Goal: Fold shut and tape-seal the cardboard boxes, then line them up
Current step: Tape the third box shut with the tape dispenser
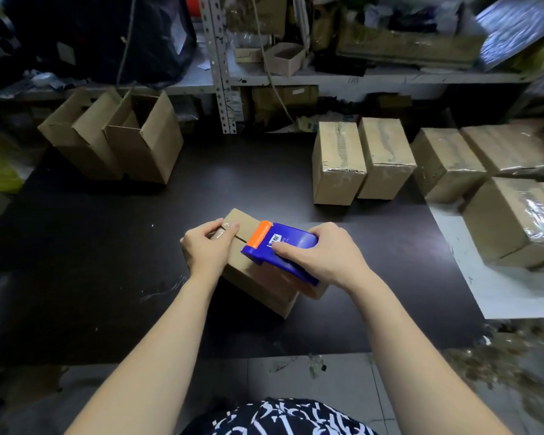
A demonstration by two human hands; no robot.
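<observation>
The box sits mid-frame on the dark table; it looks small, stiff-walled and probably light, so it may slide under the tape's pull. The left hand clasps its far end, thumb by the seam, a sound hold. The right hand is wrapped round the blue dispenser resting on top.

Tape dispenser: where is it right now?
The tape dispenser is near the centre of the head view, gripped by the right hand and resting on top of the cardboard box that the left hand holds on the dark table.
</observation>
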